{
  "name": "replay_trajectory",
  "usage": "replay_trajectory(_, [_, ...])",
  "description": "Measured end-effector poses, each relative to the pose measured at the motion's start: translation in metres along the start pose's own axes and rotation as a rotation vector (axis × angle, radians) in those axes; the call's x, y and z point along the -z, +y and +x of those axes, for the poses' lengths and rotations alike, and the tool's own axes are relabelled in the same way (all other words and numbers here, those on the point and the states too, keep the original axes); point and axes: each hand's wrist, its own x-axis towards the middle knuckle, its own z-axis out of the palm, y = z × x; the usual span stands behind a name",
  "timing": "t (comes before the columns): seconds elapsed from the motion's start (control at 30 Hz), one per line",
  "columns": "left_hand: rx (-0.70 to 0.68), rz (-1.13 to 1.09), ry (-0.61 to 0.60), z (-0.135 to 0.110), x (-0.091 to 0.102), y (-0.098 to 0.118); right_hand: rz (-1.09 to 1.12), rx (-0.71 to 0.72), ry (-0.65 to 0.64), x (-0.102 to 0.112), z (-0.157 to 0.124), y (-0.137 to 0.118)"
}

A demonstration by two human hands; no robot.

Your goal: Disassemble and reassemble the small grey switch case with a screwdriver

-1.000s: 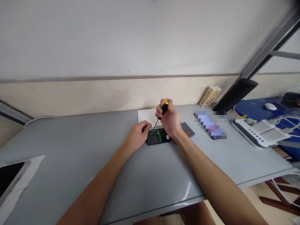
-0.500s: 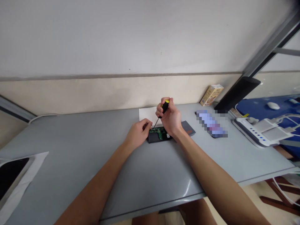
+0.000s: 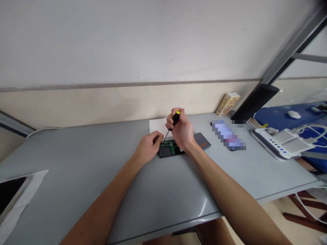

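Head view. Right grip (image 3: 182, 132): fingers curled round the handle of the driver (image 3: 175, 118), thumb up near its yellow end. Shaft slants down and leftward from this grip; tip ends at the far left corner of the board (image 3: 172, 148), by the other hand's fingertips. Cannot tell whether it is seated in a screw.

Left grip (image 3: 149, 146): thumb and forefinger drawn close together at that same corner. Cannot tell if they pinch the edge, a small part, or nothing.

Below and between both grips: the case (image 3: 166, 151), flat on the bench (image 3: 89, 149), its right end hidden by the right hand. Green board lies exposed inside.

Progress, as judged: opening is done; work at the board's corner is in hand. Board sits in the case, so freeing or fastening it looks unfinished; direction of turn not readable. No loose screws made out; count unknown.

Just right of the right grip: a grey slab (image 3: 202, 141) with an orange patch, perhaps the cover, lying apart from the fingers. Just beyond both grips: white paper (image 3: 157, 125). Farther right: phone (image 3: 227, 136), carton (image 3: 228, 103), then charger (image 3: 268, 143). Well left of the left grip: tablet (image 3: 10, 190).
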Motion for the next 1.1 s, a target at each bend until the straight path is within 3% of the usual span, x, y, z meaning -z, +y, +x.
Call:
replay_trajectory(0.6, [-0.010,0.007,-0.016,-0.0004,0.0003,0.0031,-0.019,0.035,-0.052,-0.0048,-0.0040,0.0038])
replay_trajectory(1.1, [-0.024,0.019,0.012,0.0000,-0.0001,0.0011,0.007,0.035,0.008,0.0008,0.0001,0.0043])
